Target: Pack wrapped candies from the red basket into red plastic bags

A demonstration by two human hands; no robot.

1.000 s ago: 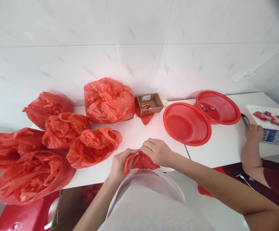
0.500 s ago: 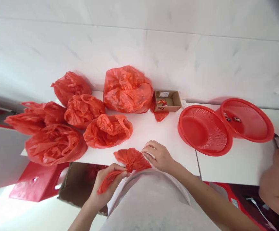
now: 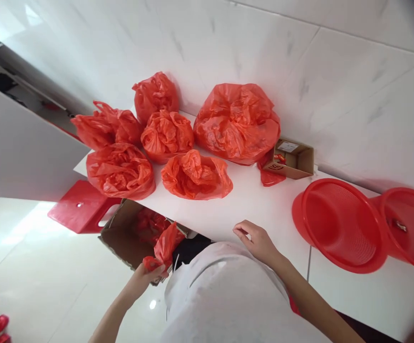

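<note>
My left hand [image 3: 149, 275] is closed round the gathered neck of a small red plastic bag [image 3: 166, 242]. Its puffed body points up and away from the fist, over the side of a large open cardboard box [image 3: 117, 240] below the table. More red plastic lies inside that box. Above the front edge of the white table [image 3: 253, 202], my right hand [image 3: 255, 239] has its fingers curled and the tips drawn to the thumb, with nothing visible in them. Nearest to it on the table is an open-topped red plastic bag [image 3: 197, 176].
Several stuffed red bags [image 3: 121, 171] crowd the table's left, with a large one [image 3: 237, 124] against the wall. Beside it sits a small cardboard box [image 3: 292, 157] holding red packets. Two red baskets [image 3: 340, 224] stand right. A red stool [image 3: 82, 207] is at lower left.
The view has swung left. My left hand has carried the small bag from the table's front edge to over the large box. My right hand has come away from the bag and its fingers have curled.
</note>
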